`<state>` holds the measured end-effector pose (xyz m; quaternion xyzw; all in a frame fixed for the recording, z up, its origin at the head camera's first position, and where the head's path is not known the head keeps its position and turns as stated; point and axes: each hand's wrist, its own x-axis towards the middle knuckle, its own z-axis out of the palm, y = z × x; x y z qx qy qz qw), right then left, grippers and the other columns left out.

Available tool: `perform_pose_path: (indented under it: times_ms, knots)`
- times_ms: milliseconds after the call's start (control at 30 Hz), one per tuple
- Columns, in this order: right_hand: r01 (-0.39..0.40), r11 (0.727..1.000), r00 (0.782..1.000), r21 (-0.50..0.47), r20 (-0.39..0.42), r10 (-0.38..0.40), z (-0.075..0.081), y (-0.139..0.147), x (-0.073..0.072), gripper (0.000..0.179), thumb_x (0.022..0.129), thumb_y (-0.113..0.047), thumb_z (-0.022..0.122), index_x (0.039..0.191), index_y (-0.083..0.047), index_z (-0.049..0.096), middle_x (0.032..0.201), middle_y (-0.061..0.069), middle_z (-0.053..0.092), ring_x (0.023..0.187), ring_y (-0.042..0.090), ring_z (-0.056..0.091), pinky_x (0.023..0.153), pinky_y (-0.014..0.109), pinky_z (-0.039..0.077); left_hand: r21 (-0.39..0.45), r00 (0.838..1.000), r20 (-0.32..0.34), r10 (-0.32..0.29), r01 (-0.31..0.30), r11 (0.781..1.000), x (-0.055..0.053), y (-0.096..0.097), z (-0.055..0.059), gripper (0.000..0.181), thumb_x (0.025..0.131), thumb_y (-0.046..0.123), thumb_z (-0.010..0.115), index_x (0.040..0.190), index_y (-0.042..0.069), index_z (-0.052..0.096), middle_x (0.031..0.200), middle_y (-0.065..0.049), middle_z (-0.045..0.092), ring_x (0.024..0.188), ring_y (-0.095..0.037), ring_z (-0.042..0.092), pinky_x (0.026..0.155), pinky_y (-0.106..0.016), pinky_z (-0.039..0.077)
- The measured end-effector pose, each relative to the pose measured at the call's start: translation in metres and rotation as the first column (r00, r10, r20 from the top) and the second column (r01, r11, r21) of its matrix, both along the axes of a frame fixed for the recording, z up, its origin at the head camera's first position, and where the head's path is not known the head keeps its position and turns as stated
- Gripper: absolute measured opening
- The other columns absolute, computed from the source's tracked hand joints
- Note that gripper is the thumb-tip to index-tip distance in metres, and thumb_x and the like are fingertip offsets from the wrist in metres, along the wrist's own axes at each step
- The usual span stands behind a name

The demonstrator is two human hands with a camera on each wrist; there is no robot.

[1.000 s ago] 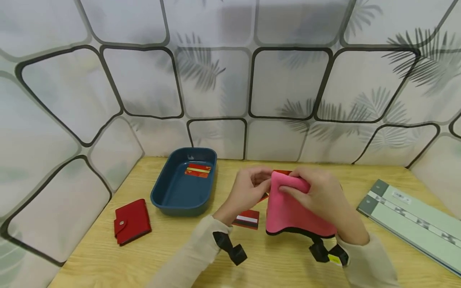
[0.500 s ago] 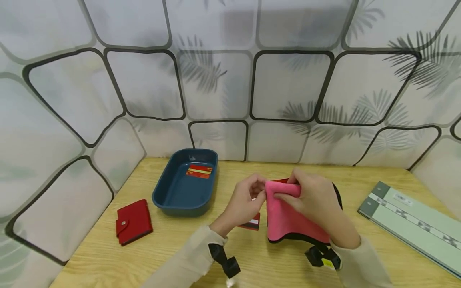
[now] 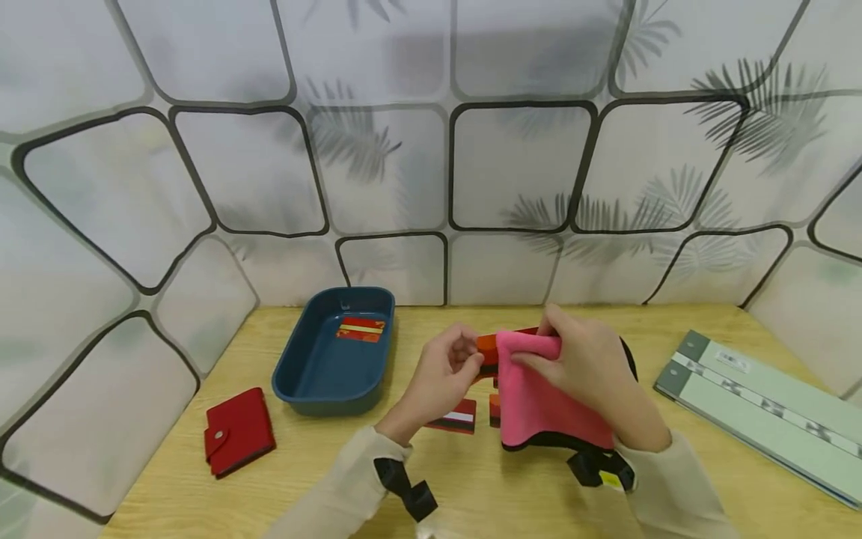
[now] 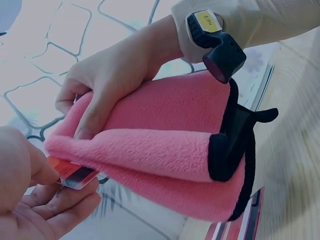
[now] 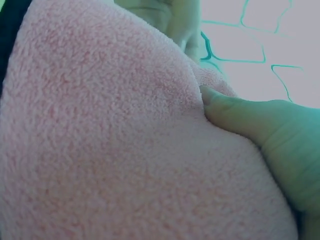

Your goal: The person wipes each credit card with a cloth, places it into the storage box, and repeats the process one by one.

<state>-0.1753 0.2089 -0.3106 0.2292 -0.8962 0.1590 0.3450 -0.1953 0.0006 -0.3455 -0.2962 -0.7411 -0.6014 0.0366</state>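
Note:
My right hand (image 3: 592,370) grips a plush pink cloth (image 3: 545,408) with black edging, thumb in front along its folded upper edge. The cloth hangs over the table and hides part of what lies behind it. At its left corner my left hand (image 3: 434,385) pinches a red-orange card (image 3: 488,355) with a dark stripe. In the left wrist view the cloth overlaps one end of this card (image 4: 76,176). Below the left hand a red card (image 3: 463,416) with a white stripe lies on the table. Another orange-red card (image 3: 494,410) peeks out beside the cloth's left edge.
A blue tray (image 3: 323,378) stands at the back left with a red and yellow card (image 3: 361,329) in it. A red snap wallet (image 3: 240,430) lies in front of it. On the right lies a pale green notebook (image 3: 761,412). A patterned curtain backs the table.
The pinched card now shows between my left fingers and the cloth's corner; half a second ago those fingers were right at that corner. The cloth has shifted slightly left since the first frame.

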Motion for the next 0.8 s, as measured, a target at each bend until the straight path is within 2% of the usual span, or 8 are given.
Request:
perform_pose_path:
  times_ms: [100, 267, 367, 467, 600, 733, 800]
  knots:
    - [0.034, 0.999, 0.999, -0.004, 0.027, -0.033, 0.000, 0.005, 0.001, 0.046, 0.061, -0.030, 0.091, 0.078, -0.015, 0.051, 0.055, -0.007, 0.043, 0.049, 0.006, 0.034, 0.045, 0.022, 0.028, -0.009, 1.000, 0.005, -0.011, 0.011, 1.000, -0.002, -0.003, -0.002, 0.010, 0.092, -0.004, 0.055, 0.101, -0.002, 0.056, 0.085, -0.019, 0.060, 0.070, -0.009, 0.053, 0.064, -0.019, 0.046]
    - [0.075, 0.997, 0.993, -0.008, 0.087, -0.074, 0.000, 0.016, -0.005, 0.042, 0.065, -0.030, 0.089, 0.085, -0.014, 0.056, 0.058, -0.004, 0.047, 0.051, 0.010, 0.039, 0.046, 0.024, 0.031, 0.006, 1.000, 0.028, 0.003, -0.003, 1.000, -0.009, -0.006, -0.004, 0.010, 0.091, -0.005, 0.055, 0.101, -0.004, 0.056, 0.084, -0.016, 0.058, 0.071, -0.010, 0.053, 0.066, -0.020, 0.046]
    - [0.133, 0.991, 0.983, -0.003, 0.126, -0.132, 0.000, 0.026, -0.010, 0.041, 0.068, -0.030, 0.087, 0.089, -0.014, 0.056, 0.058, -0.001, 0.047, 0.052, 0.014, 0.041, 0.047, 0.027, 0.031, 0.049, 0.995, 0.084, 0.051, -0.055, 0.997, -0.013, -0.006, -0.004, 0.008, 0.089, -0.005, 0.055, 0.096, -0.004, 0.055, 0.080, -0.009, 0.054, 0.067, -0.009, 0.049, 0.062, -0.019, 0.043]
    - [0.173, 0.985, 0.977, 0.004, 0.127, -0.172, -0.001, 0.037, -0.013, 0.039, 0.070, -0.029, 0.086, 0.090, -0.014, 0.056, 0.059, 0.001, 0.051, 0.052, 0.017, 0.043, 0.047, 0.028, 0.032, 0.095, 0.978, 0.171, 0.116, -0.133, 0.987, -0.015, -0.006, -0.005, 0.005, 0.087, -0.006, 0.055, 0.091, -0.003, 0.053, 0.076, -0.002, 0.050, 0.061, -0.008, 0.045, 0.057, -0.018, 0.039]
    - [0.154, 0.988, 0.983, -0.027, 0.101, -0.151, -0.002, 0.047, -0.013, 0.036, 0.070, -0.024, 0.085, 0.091, -0.012, 0.058, 0.061, 0.003, 0.056, 0.052, 0.016, 0.044, 0.048, 0.028, 0.032, 0.127, 0.962, 0.224, 0.156, -0.188, 0.974, -0.015, -0.008, -0.004, 0.006, 0.088, -0.006, 0.057, 0.092, -0.004, 0.053, 0.074, 0.000, 0.049, 0.057, -0.007, 0.043, 0.051, -0.018, 0.037]
    - [0.107, 0.992, 0.992, -0.063, 0.070, -0.102, 0.000, 0.050, -0.012, 0.035, 0.070, -0.021, 0.086, 0.090, -0.011, 0.059, 0.062, 0.003, 0.057, 0.051, 0.013, 0.044, 0.048, 0.027, 0.034, 0.206, 0.962, 0.258, 0.090, -0.145, 0.968, -0.014, -0.008, -0.001, 0.021, 0.091, -0.009, 0.054, 0.111, -0.004, 0.051, 0.074, -0.002, 0.050, 0.057, -0.009, 0.049, 0.056, -0.025, 0.053]
    - [0.080, 0.995, 0.995, -0.060, 0.057, -0.076, 0.001, 0.049, -0.010, 0.036, 0.069, -0.022, 0.086, 0.089, -0.011, 0.058, 0.061, 0.002, 0.057, 0.051, 0.012, 0.044, 0.047, 0.026, 0.034, 0.211, 0.967, 0.244, 0.072, -0.126, 0.969, -0.013, -0.007, -0.001, 0.026, 0.091, -0.011, 0.053, 0.116, -0.004, 0.051, 0.077, -0.006, 0.053, 0.060, -0.010, 0.052, 0.060, -0.030, 0.057]
